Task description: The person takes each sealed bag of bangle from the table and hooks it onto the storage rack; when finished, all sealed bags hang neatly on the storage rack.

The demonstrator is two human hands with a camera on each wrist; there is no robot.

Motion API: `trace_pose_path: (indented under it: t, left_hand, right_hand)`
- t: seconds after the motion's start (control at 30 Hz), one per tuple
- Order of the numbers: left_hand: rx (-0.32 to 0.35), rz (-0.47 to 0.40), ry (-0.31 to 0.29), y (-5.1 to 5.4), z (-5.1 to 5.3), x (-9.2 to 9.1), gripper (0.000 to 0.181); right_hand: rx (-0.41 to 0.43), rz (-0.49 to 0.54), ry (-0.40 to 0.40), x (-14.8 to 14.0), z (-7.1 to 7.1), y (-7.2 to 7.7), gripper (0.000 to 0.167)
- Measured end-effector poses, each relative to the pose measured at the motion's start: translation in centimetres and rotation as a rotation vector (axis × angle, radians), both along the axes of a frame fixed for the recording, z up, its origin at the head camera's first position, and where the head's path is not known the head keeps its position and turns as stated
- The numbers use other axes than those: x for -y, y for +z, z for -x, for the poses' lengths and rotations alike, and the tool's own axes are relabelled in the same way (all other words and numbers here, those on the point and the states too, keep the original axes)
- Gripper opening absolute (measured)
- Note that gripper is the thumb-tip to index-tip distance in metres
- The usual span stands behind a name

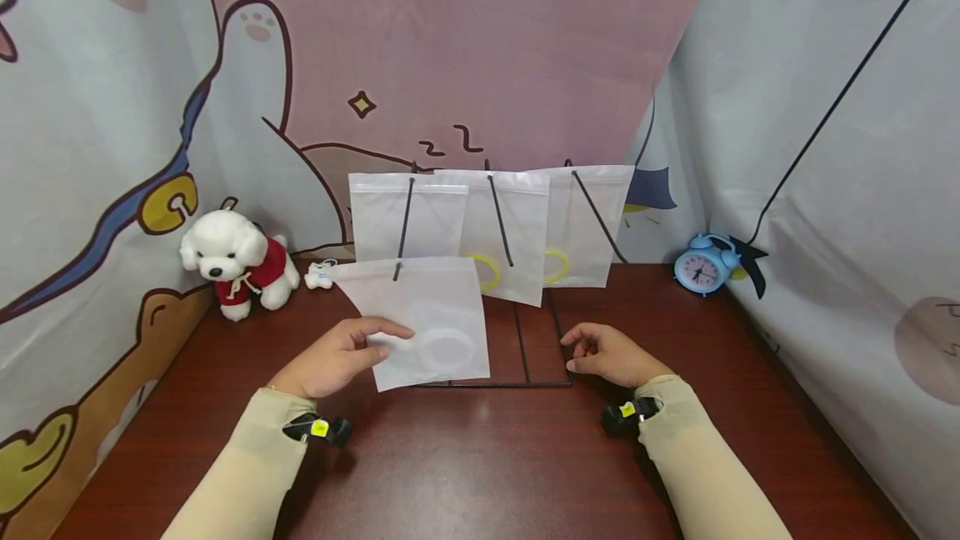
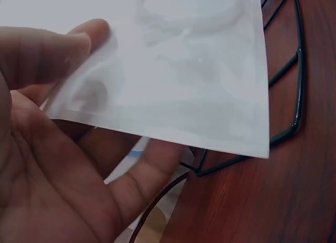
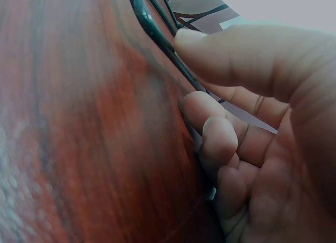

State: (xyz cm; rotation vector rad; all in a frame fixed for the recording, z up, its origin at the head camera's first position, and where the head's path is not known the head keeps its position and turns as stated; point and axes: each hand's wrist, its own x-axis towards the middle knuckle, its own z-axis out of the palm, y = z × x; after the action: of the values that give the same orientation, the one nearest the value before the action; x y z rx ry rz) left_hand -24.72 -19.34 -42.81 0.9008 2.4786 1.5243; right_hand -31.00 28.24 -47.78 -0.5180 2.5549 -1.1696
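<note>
My left hand [image 1: 337,357] holds the left edge of a white zip bag [image 1: 431,307]; in the left wrist view the thumb and a fingertip lie over its front, other fingers behind. A pale round shape shows through this bag. Its top edge meets the tip of a black hook [image 1: 405,223]. At the right side of the black wire rack [image 1: 525,340], my right hand [image 1: 611,354] grips the base wire [image 3: 157,35] with curled fingers and thumb. Three more white bags hang behind, including a middle bag [image 1: 517,223] and a right bag [image 1: 600,215].
Yellow rings [image 1: 557,266] show through two hanging bags. A plush dog [image 1: 240,261] in red and a small white figure [image 1: 320,274] stand on the left. A blue alarm clock [image 1: 701,267] stands at the right of the brown table [image 1: 480,473]. Patterned cloth [image 1: 510,48] hangs behind.
</note>
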Motion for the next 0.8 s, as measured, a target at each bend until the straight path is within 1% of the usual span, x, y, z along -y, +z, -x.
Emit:
trace_pose_path:
  t: [0.3, 0.6, 0.7, 0.8]
  left_hand:
    - [-0.003, -0.033, 0.055, 0.15, -0.04, -0.03, 0.032]
    - [0.037, -0.130, 0.112, 0.46, -0.34, -0.30, 0.037]
    - [0.039, -0.132, 0.137, 0.51, -0.38, -0.32, 0.037]
    - [0.021, -0.134, 0.169, 0.49, -0.36, -0.32, 0.036]
  right_hand:
    - [-0.007, -0.001, -0.001, -0.08, 0.05, -0.04, 0.036]
    - [-0.012, 0.000, 0.005, -0.17, 0.11, -0.17, 0.037]
    - [-0.013, 0.000, 0.009, -0.14, 0.12, -0.21, 0.037]
    - [-0.011, 0.004, 0.011, -0.15, 0.14, -0.23, 0.037]
